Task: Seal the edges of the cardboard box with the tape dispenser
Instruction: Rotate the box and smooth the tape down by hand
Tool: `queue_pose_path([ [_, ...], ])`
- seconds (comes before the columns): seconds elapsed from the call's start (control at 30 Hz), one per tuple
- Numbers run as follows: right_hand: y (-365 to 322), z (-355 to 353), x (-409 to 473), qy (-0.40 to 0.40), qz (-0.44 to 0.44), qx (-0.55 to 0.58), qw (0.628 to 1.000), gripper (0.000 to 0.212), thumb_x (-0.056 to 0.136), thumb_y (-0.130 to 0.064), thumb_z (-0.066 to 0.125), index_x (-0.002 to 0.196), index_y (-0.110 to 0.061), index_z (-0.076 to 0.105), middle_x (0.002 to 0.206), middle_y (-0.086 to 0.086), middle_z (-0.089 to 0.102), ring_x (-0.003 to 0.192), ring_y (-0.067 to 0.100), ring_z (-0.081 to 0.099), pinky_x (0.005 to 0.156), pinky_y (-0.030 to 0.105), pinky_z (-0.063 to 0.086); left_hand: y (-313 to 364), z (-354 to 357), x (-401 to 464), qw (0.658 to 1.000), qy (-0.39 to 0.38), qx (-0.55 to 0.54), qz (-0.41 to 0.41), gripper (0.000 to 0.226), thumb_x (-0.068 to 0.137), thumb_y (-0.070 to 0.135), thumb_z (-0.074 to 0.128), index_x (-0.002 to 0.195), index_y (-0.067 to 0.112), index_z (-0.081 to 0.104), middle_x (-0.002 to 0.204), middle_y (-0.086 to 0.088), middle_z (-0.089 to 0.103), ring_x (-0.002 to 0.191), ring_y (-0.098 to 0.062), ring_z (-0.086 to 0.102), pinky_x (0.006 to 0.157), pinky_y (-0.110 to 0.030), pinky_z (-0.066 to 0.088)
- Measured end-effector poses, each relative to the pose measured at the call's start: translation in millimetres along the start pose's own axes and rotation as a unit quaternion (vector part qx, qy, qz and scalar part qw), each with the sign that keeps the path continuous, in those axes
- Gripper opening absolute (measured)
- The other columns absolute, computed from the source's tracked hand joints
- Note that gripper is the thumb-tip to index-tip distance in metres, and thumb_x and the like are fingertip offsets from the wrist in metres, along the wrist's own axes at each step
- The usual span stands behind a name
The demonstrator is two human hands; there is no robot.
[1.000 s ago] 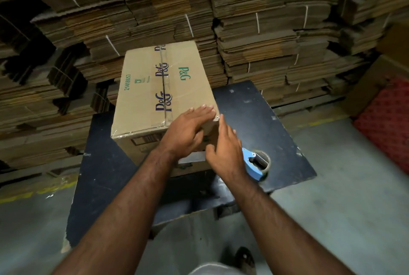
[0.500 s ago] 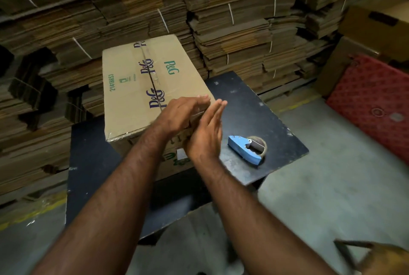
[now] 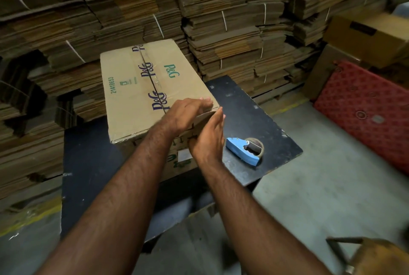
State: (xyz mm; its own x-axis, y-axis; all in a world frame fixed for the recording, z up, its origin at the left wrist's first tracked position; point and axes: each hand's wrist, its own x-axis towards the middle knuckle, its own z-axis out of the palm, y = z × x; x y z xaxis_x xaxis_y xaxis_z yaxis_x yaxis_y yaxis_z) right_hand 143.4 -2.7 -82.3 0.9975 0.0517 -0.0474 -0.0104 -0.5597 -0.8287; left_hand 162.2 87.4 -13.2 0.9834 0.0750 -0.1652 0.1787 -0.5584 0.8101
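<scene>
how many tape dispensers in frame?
1. The blue tape dispenser with a brown tape roll lies on the black table, right of the printed cardboard box, beside the right hand. Neither hand holds it. Others may be hidden.

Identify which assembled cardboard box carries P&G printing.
The cardboard box on the black table, under both hands. The other assembled box, at far right above the red mat, shows only a dark label.

Tape dispenser [image 3: 244,150] right of box [image 3: 141,88], on table [image 3: 88,164].
</scene>
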Motion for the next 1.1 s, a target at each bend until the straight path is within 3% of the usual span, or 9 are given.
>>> queue_pose_path([
  [0.1, -2.7, -4.9, 13.4, 0.045, 0.005, 0.024, 0.999, 0.067, 0.091, -0.014, 0.058, 0.149, -0.018, 0.026, 0.146, 0.012, 0.045, 0.13, 0.032, 0.047, 0.105, 0.048, 0.041, 1.4, -1.0, 0.1, 1.0, -0.01, 0.008, -0.004, 0.058, 0.084, 0.051, 0.049, 0.132, 0.024, 0.065, 0.14, 0.008, 0.06, 0.122, -0.007, 0.052, 0.098, -0.022, 0.031],
  [0.17, -2.2, -18.4, 33.1, 0.018, 0.017, -0.025, 0.999, 0.051, 0.086, -0.01, 0.062, 0.132, -0.016, 0.042, 0.123, 0.009, 0.06, 0.113, 0.03, 0.057, 0.09, 0.039, 0.047, 2.0, -1.6, 0.7, 1.0, -0.002, -0.01, -0.011, 0.064, 0.076, 0.049, 0.047, 0.13, 0.023, 0.067, 0.137, 0.01, 0.062, 0.123, -0.006, 0.053, 0.098, -0.02, 0.031],
  [0.27, 2.5, -39.1, 53.5, -0.059, 0.017, -0.053, 0.997, 0.055, 0.085, -0.013, 0.061, 0.137, -0.017, 0.045, 0.124, 0.009, 0.061, 0.117, 0.029, 0.056, 0.083, 0.03, 0.043, 3.2, 0.4, 1.9, 1.0, 0.0, -0.004, -0.006, 0.056, 0.083, 0.047, 0.047, 0.129, 0.022, 0.068, 0.136, 0.009, 0.063, 0.121, -0.005, 0.053, 0.097, -0.019, 0.031],
  [0.4, 13.6, -33.9, 26.6, -0.004, -0.028, 0.059, 0.998, 0.085, 0.08, -0.008, 0.061, 0.155, -0.022, 0.025, 0.151, 0.002, 0.044, 0.135, 0.021, 0.043, 0.107, 0.034, 0.039, 3.4, 2.1, 2.5, 1.0, 0.006, -0.002, -0.026, 0.057, 0.083, 0.057, 0.047, 0.127, 0.026, 0.069, 0.133, 0.006, 0.065, 0.118, -0.011, 0.057, 0.099, -0.028, 0.039],
  [0.53, 4.8, -30.3, 42.6, -0.01, -0.039, 0.049, 0.998, 0.056, 0.08, -0.009, 0.056, 0.133, -0.026, 0.052, 0.115, 0.002, 0.067, 0.106, 0.023, 0.061, 0.081, 0.028, 0.046, -2.0, 2.5, 5.6, 0.999, 0.034, -0.002, -0.037, 0.046, 0.093, 0.055, 0.054, 0.122, 0.026, 0.072, 0.117, 0.001, 0.069, 0.106, -0.016, 0.06, 0.094, -0.032, 0.041],
  [0.63, -5.0, -49.6, 67.4, -0.088, -0.032, -0.056, 0.994, 0.044, 0.086, -0.014, 0.057, 0.129, -0.025, 0.058, 0.114, 0.004, 0.068, 0.109, 0.025, 0.06, 0.077, 0.027, 0.041, -0.2, 2.9, 4.2, 0.999, 0.035, -0.008, -0.038, 0.044, 0.095, 0.053, 0.053, 0.124, 0.025, 0.071, 0.115, 0.001, 0.067, 0.103, -0.016, 0.058, 0.086, -0.031, 0.038],
  [0.83, 1.2, -11.1, 24.0, -0.019, -0.008, 0.038, 0.999, 0.096, 0.09, -0.015, 0.059, 0.157, -0.02, -0.01, 0.162, 0.012, 0.021, 0.139, 0.035, 0.038, 0.11, 0.046, 0.038, 4.1, 0.3, 2.8, 1.0, 0.008, 0.013, -0.018, 0.04, 0.102, 0.042, 0.045, 0.129, 0.023, 0.068, 0.133, 0.006, 0.063, 0.122, -0.013, 0.055, 0.094, -0.024, 0.032],
  [0.97, -4.7, 16.1, 13.0, 0.017, 0.005, -0.035, 0.999, 0.114, 0.091, -0.036, 0.063, 0.147, -0.004, -0.031, 0.161, 0.015, -0.023, 0.152, 0.026, -0.006, 0.123, 0.039, 0.012, 5.2, 1.1, 1.1, 0.999, 0.015, 0.034, -0.017, 0.042, 0.102, 0.044, 0.048, 0.132, 0.021, 0.065, 0.139, 0.0, 0.06, 0.125, -0.017, 0.053, 0.103, -0.03, 0.036],
  [1.1, 12.2, 10.5, 2.0, -0.06, -0.011, -0.134, 0.989, 0.126, 0.081, -0.024, 0.075, 0.147, -0.005, -0.031, 0.16, 0.012, -0.028, 0.15, 0.023, -0.017, 0.124, 0.039, 0.002, 5.5, 0.1, -2.0, 1.0, 0.008, 0.024, -0.002, 0.052, 0.093, 0.051, 0.042, 0.132, 0.025, 0.065, 0.143, 0.006, 0.058, 0.129, -0.012, 0.051, 0.11, -0.033, 0.034],
])
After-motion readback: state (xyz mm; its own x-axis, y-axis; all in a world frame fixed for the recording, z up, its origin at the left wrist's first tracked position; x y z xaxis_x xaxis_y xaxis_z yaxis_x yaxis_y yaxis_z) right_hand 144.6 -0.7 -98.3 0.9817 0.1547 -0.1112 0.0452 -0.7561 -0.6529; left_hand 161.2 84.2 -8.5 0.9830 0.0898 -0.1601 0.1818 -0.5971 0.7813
